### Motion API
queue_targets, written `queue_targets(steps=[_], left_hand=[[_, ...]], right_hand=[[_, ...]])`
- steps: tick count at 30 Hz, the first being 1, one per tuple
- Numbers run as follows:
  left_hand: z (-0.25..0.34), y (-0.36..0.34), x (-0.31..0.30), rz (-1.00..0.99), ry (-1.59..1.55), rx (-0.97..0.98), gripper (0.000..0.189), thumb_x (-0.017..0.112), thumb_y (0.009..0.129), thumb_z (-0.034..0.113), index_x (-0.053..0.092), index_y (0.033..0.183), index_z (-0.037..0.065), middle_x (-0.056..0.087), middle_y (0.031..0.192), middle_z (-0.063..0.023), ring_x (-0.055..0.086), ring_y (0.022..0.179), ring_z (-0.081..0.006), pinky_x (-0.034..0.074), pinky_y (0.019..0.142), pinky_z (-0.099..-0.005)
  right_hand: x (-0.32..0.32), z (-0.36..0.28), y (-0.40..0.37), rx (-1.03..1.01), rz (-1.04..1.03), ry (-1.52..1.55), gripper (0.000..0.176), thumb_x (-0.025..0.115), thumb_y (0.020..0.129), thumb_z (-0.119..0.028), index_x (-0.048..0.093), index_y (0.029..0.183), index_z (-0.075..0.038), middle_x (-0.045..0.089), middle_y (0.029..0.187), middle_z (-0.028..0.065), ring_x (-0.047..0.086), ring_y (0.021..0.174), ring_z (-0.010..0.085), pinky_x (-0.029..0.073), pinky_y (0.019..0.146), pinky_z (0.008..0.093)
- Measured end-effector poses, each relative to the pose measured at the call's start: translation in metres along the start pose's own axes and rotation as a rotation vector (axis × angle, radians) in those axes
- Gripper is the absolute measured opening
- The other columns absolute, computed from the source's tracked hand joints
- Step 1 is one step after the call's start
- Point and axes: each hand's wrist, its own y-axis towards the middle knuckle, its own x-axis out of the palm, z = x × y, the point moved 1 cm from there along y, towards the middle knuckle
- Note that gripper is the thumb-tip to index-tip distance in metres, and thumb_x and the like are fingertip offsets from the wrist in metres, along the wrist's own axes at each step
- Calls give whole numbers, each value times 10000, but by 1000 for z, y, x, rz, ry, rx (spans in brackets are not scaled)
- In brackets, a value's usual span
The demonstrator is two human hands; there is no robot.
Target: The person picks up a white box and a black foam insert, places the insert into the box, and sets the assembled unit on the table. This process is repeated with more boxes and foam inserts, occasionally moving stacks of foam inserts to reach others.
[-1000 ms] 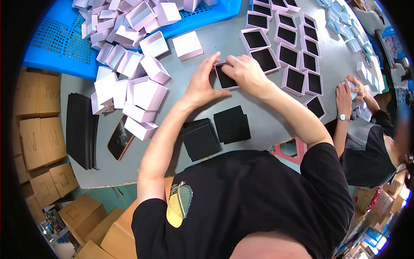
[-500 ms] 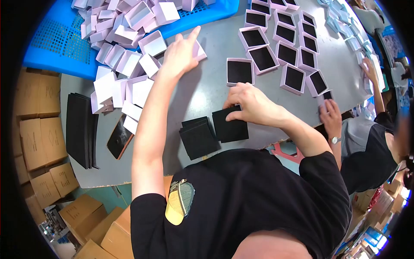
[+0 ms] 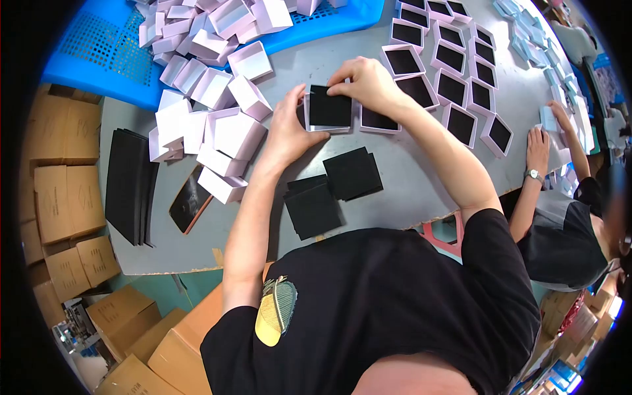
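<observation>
My left hand [image 3: 293,126] is closed round the left side of a pale pink box [image 3: 329,130] on the grey table. Over that box, my right hand [image 3: 355,79] pinches the top edge of a black square pad [image 3: 330,108], which partly covers the opening. Just to the right sits a box with a black pad inside [image 3: 380,121], partly behind my right forearm. Nearer my body lie two small stacks of black pads, a left stack [image 3: 313,209] and a right stack [image 3: 353,174].
Empty pink boxes [image 3: 230,128] pile up at the left beside a blue basket [image 3: 141,82]. Long black sheets [image 3: 130,187] and a phone [image 3: 191,201] lie near the left edge. Rows of filled boxes [image 3: 451,89] stand right; a co-worker's hands [image 3: 538,148] are beyond.
My left hand has brought a pink box nearer. My right hand has lifted a black pad from the right stack up to this box. The co-worker's hand has moved away from the filled boxes.
</observation>
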Motion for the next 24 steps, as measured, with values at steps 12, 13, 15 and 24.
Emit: queue_targets(steps=[12,13,15,24], left_hand=[[36,18,-58,96,881,124,840,849,623,176,473,1360,32,514,1342,-222,439,1311,-372,338,1108,-442],[33,22,-73,89,1041,47,806,833,633,179,491,1346,27,521,1331,-228,437,1306,-388,322,1116,-462],[8,34,-84,0,990,-43,793,826,632,165,500,1341,28,536,1301,-232,464,1271,-381,345,1090,-470],[43,34,-74,91,735,71,779,821,586,87,524,1303,12,597,1208,-193,539,1123,-357,418,994,-437]], right_hand=[[0,10,-12,-319,237,-809,44,581,783,-129,582,827,-122,552,838,65,571,865,226,423,756,360],[-7,8,-14,-270,227,-791,66,627,770,-133,621,830,-107,559,853,72,569,873,241,424,769,366],[-23,-10,-29,-194,69,-420,142,707,753,-183,675,857,-92,594,893,76,571,911,260,433,812,382],[-17,-40,-81,-129,-354,146,174,811,682,-131,724,816,-62,656,855,46,585,889,224,456,828,359]])
